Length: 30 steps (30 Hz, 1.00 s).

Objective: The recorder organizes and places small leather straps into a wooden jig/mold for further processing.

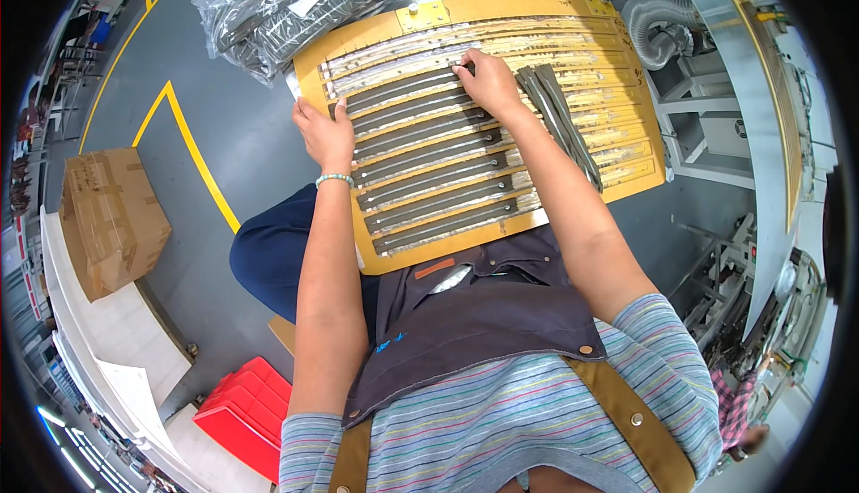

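Note:
A yellow slotted board (514,3) lies tilted across my lap. Several dark grey, zipper-like strips (429,165) sit in parallel rows on it, with small round bits near their right ends. My left hand (329,138) is at the board's left edge, its thumb against the left end of the uppermost dark strip (403,90). At that strip's right end, the thumb and forefinger of my right hand (492,86) are pinched together. Beside my right forearm, a loose bundle of similar strips (559,117) lies across the board, partly behind the arm.
Clear plastic bags (286,19) of dark material lie beyond the board. A cardboard box (112,216) and a red bin (246,412) stand at left. A silver flexible duct (658,28) and a white metal frame (716,157) are at right. Another person's checked sleeve (734,408) shows lower right.

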### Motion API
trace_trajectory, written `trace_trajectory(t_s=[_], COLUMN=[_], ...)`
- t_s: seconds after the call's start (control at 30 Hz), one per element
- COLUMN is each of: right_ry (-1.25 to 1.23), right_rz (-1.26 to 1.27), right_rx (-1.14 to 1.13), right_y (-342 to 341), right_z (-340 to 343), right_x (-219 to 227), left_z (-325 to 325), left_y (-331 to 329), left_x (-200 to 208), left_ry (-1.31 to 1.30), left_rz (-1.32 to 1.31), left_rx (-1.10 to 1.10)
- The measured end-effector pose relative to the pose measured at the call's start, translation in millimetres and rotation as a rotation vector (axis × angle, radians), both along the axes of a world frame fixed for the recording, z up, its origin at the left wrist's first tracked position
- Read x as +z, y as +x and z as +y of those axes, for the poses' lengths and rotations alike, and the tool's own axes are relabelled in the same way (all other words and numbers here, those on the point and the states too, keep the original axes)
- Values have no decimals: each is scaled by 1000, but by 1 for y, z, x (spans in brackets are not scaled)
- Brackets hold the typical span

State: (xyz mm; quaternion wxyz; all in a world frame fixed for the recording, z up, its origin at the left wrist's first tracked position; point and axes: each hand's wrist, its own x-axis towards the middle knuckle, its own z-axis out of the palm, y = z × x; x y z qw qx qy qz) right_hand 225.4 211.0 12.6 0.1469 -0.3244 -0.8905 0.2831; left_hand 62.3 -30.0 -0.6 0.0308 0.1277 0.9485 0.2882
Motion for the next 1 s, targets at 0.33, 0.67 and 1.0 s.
trace_trajectory(t_s=[0.33, 0.67, 1.0], right_ry=[310, 171, 196], right_rz=[14, 276, 307], right_rx=[-88, -187, -188], right_y=[7, 60, 60], right_z=[1, 30, 28], right_x=[16, -16, -16], left_z=[-4, 78, 114], left_y=[4, 54, 59], left_x=[-4, 20, 8], left_ry=[38, 85, 47], left_rz=[325, 314, 338], left_rx=[-23, -1048, -1227])
